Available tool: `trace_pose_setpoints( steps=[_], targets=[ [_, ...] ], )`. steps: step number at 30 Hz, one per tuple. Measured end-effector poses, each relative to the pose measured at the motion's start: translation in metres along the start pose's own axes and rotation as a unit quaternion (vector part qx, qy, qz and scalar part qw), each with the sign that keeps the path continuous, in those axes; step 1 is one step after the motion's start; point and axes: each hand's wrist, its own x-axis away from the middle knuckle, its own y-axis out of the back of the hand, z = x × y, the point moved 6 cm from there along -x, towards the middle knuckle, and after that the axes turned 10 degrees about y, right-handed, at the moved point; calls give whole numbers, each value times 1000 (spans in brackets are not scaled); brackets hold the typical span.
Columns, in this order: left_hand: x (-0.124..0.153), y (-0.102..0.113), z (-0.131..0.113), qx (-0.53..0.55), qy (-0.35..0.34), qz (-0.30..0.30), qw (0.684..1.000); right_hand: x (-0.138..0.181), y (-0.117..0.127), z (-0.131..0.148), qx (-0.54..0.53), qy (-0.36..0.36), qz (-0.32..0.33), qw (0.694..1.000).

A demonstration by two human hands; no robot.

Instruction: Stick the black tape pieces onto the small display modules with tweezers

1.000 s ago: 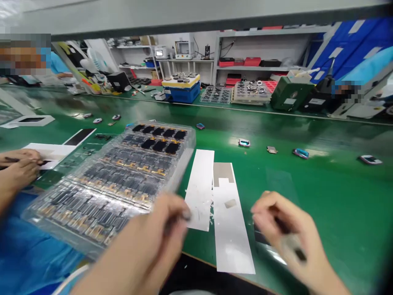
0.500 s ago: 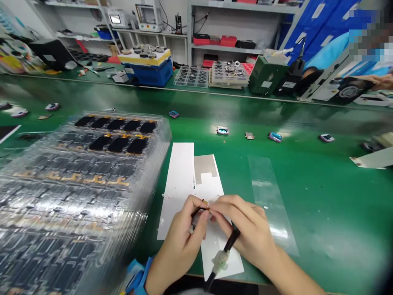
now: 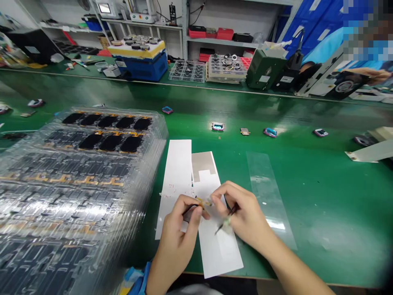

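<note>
Narrow pinches on both sides: the left hand [image 3: 176, 233] grips a slim dark tool [image 3: 190, 208], the right hand [image 3: 245, 215] a black-handled tool [image 3: 231, 212]. Across the green bench [image 3: 322, 205], stacked clear trays [image 3: 82, 172] of display modules [image 3: 110, 142] fill nine o'clock; white backing strips [image 3: 176, 172] lie at six, under a small amber flex piece [image 3: 204, 201] between the tool tips.

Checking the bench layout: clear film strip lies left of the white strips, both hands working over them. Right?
No: the clear film strip lies right of the white strips, not left, as the head view shows. The left hand and right hand are over them, as you said.
</note>
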Motion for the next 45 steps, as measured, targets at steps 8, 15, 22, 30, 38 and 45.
trace_pose_setpoints(
  steps=[8,15,22,30,38,45],
  targets=[
    [-1,2,3,146,39,-6,988,1,-10,-19,-144,-96,80,982],
    [3,-5,4,116,52,61,990,-4,-5,-18,-214,-130,30,968],
    [4,-13,8,90,58,106,989,5,-25,-18,-381,-203,65,900],
    [3,-13,10,64,49,105,991,9,-30,-24,-398,-231,56,886],
    [7,-13,12,106,74,134,982,7,-23,-13,-291,-175,22,940],
    [7,-15,14,131,88,138,978,6,-18,-8,-246,-142,6,959]
  ],
)
